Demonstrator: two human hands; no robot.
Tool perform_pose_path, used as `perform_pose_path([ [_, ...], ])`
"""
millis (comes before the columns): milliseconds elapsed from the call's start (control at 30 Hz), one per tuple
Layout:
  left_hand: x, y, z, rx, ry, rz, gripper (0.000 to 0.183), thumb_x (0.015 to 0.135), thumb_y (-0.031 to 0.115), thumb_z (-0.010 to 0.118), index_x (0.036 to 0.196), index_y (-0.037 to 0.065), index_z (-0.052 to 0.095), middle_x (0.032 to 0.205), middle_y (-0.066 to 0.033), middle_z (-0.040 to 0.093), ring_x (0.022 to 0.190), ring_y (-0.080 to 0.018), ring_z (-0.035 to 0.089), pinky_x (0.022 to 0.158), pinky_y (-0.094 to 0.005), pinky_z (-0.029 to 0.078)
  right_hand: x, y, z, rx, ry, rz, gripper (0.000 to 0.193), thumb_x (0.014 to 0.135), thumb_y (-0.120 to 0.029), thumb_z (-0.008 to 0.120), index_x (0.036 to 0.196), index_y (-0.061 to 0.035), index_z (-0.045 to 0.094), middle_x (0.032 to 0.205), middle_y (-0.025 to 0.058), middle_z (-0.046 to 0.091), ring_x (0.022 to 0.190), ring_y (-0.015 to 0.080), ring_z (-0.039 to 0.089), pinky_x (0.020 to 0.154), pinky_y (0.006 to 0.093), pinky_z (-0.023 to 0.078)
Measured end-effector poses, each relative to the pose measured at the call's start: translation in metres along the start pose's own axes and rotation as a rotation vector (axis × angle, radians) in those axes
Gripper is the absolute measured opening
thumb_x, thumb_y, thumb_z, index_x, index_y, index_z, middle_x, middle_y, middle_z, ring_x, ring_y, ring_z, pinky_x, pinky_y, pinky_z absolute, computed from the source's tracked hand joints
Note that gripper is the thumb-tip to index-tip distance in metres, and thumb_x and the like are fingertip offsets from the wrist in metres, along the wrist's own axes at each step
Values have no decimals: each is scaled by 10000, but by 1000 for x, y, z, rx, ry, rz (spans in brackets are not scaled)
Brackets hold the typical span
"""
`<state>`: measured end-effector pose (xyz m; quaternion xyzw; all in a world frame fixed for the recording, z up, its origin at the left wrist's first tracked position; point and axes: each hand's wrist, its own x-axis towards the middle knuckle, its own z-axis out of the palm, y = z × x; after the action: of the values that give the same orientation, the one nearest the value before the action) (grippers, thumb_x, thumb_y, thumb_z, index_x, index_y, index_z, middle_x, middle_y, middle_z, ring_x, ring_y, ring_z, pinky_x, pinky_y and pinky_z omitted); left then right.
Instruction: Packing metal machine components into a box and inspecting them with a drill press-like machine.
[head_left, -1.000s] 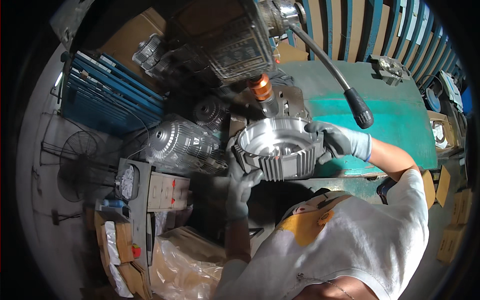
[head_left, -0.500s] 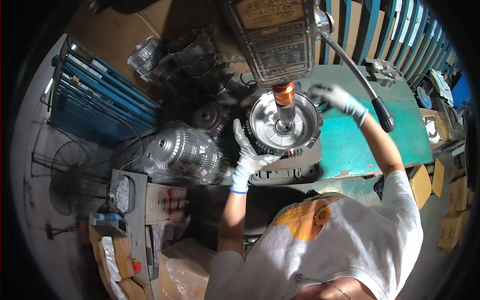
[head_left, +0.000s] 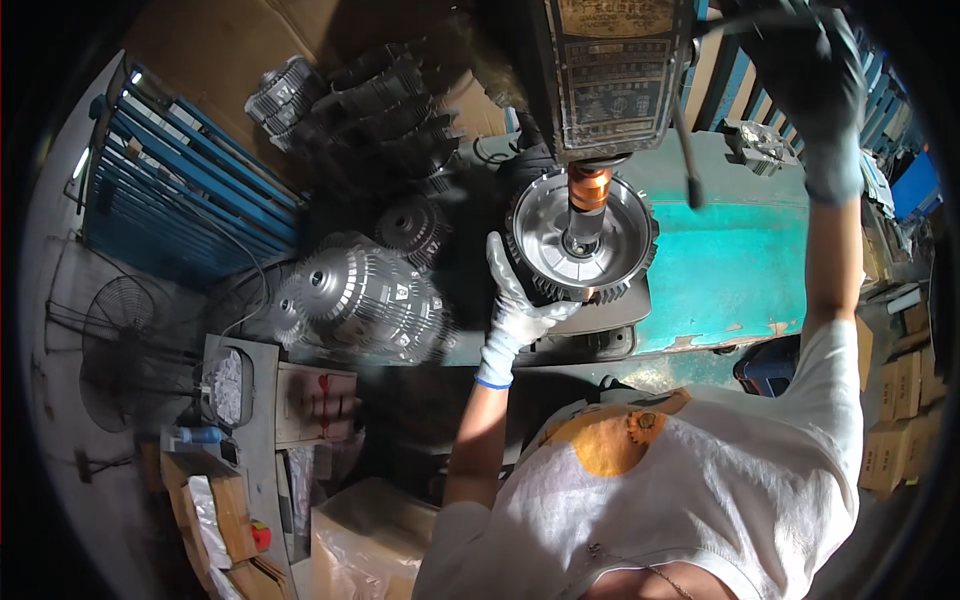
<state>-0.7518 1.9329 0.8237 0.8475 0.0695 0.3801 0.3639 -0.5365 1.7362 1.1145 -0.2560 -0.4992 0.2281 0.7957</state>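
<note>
A round finned aluminium housing [head_left: 612, 262] lies open side up on the dark press plate [head_left: 622, 316], under the press head [head_left: 612, 70] with its orange spindle collar [head_left: 589, 187]. My gloved left hand [head_left: 517, 308] grips the housing's near-left rim. My gloved right hand [head_left: 812, 75] is raised high at the upper right, closed around the black press lever [head_left: 686, 150].
Several finished finned housings [head_left: 365, 290] are stacked left of the press, more behind. The green machine table [head_left: 735, 265] stretches to the right. Blue racks [head_left: 185, 185] stand at left, a fan [head_left: 115, 330] and a cluttered side bench at lower left, cardboard boxes [head_left: 895, 420] at right.
The housing went from held in both hands to resting under the spindle. My right hand left it and rose to the lever. My left hand stays on the rim.
</note>
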Motion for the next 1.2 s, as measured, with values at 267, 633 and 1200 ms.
perform_pose_path([
  [267,-5,-3,-5,-5,-10,-36,1294,499,425,810,1353,14,-70,1386,-242,62,1268,-366,206,1022,-414,255,-116,43,-29,-640,327,780,330,900,-181,468,1196,-38,443,1013,101,604,674,146,604,545,221,468],
  [633,-7,10,5,73,17,-103,1365,434,520,808,1331,-53,-47,1363,-294,96,1266,-376,209,1020,-408,255,-124,143,-89,-863,464,316,146,859,-173,566,919,-40,561,636,-14,540,509,25,450,452,179,364],
  [1200,-12,9,3,210,16,-108,1371,414,573,785,1329,-78,-2,1345,-306,162,1247,-397,245,1018,-414,253,-46,216,-188,-1436,421,-70,244,748,-250,618,881,-49,579,753,180,595,692,313,593,600,356,456],
])
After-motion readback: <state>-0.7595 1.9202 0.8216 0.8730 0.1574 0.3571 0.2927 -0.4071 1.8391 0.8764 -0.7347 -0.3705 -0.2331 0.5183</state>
